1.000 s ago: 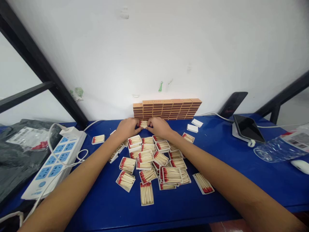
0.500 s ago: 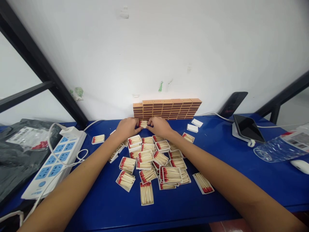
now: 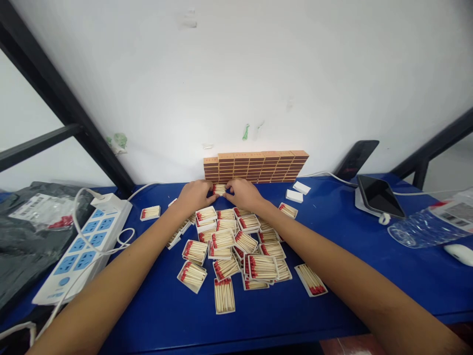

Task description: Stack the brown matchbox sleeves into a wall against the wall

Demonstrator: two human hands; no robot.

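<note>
Both my hands are at the back of the table, in front of a stacked wall of brown matchboxes [image 3: 256,167]. Between them lies a matchbox tray [image 3: 219,189] full of red-tipped matches. My left hand [image 3: 195,195] has its fingers closed on the tray's left end. At the right end, my right hand [image 3: 243,193] grips it between thumb and fingers. Nearer to me, below the hands, spreads a heap of open matchbox trays [image 3: 223,239], several lying on top of others, all filled with red-headed matches.
A white power strip [image 3: 84,246] with cables lies at the left, beside a dark plastic bag [image 3: 33,236]. Two white trays [image 3: 294,196] sit right of the wall. Farther right are a phone on a stand [image 3: 380,195], a dark upright device [image 3: 357,159] and clear plastic packaging [image 3: 421,229].
</note>
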